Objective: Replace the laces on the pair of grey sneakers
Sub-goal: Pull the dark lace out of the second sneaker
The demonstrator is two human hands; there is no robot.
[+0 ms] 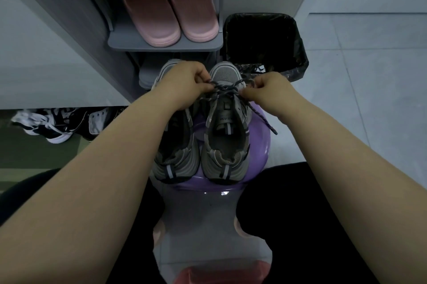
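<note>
Fingers [202, 86] of the left hand [186, 85] are curled, pinching one strand of the speckled lace [223, 90]. Across from them, the right hand [265, 89] pinches the other strand between its fingertips [246, 93].

That's the head view, the only one. The strands cross low on the near sneaker [227, 126], up at its toe end, and one free tip dangles off to the right. The eyelets toward the tongue look bare, so by my read this shoe is barely started. The second sneaker [178, 147] sits beside it on the purple stool [262, 138], half under the left forearm; laced or not, I can't tell.
</note>
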